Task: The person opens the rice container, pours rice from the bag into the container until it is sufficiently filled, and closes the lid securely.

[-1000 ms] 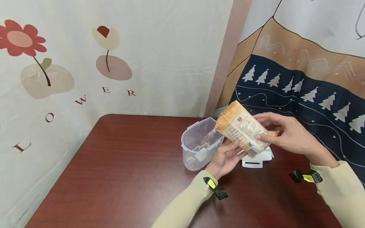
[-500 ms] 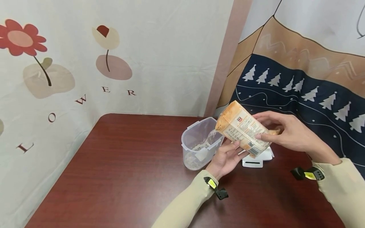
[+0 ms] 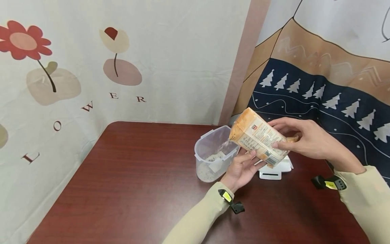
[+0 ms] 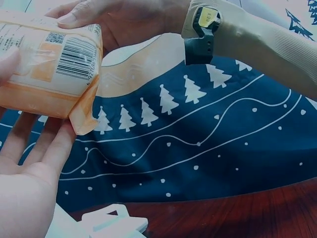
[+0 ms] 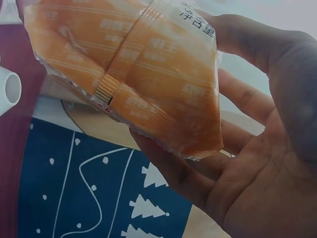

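An orange-and-white printed plastic bag (image 3: pixel 259 140) is tilted, its left corner down over the rim of a clear plastic container (image 3: pixel 208 144). Pale grains (image 3: pixel 224 146) stream from that corner onto the grain heap inside. Under the bag, my left hand (image 3: pixel 237 171) holds it with the thumb on its printed face and the fingers beneath. My right hand (image 3: pixel 312 140) grips the raised end, thumb on the front and fingers behind. In the right wrist view the bag's folded orange end (image 5: pixel 129 84) rests within that hand's curved fingers.
A white plastic piece with a dark slot (image 3: pixel 270 175) lies on the brown table (image 3: pixel 137 176), below the bag and right of the container. Printed curtains (image 3: pixel 179 61) hang along the table's back and right side.
Grains keep flowing, and the heap in the container has risen and spread. Both hands and the bag have stayed almost in place.
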The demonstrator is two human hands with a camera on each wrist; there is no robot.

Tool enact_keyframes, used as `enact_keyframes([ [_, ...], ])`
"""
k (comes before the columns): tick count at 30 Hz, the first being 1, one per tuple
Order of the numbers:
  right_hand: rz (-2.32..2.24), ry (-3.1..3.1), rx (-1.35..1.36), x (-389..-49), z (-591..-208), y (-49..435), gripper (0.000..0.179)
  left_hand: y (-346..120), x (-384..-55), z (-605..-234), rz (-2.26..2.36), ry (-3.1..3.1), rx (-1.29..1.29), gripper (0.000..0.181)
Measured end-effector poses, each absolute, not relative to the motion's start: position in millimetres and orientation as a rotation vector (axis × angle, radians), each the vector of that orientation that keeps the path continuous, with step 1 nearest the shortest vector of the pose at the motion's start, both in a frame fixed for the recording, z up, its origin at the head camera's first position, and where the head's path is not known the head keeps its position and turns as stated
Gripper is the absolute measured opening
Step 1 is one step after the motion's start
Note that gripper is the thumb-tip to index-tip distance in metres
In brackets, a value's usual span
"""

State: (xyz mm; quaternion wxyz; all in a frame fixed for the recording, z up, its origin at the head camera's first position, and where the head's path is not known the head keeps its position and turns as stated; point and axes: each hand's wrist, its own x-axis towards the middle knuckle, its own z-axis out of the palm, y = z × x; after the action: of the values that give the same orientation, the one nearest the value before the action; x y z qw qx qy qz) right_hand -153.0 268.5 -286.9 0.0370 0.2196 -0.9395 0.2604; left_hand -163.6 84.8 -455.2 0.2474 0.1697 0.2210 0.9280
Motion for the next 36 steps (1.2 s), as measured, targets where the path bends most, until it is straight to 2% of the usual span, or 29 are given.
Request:
enact_keyframes([
  [24,0.662,-2.840,0.851,-158.4,-279.3,268.6,0.060,83.1,-164.7,-451.6,2.523,0.618,0.457,0.053],
  [36,0.635,-2.861,0.838,-160.4,-276.2,264.8,0.059,81.8,-165.7,-449.3,2.525,0.600,0.450,0.051],
])
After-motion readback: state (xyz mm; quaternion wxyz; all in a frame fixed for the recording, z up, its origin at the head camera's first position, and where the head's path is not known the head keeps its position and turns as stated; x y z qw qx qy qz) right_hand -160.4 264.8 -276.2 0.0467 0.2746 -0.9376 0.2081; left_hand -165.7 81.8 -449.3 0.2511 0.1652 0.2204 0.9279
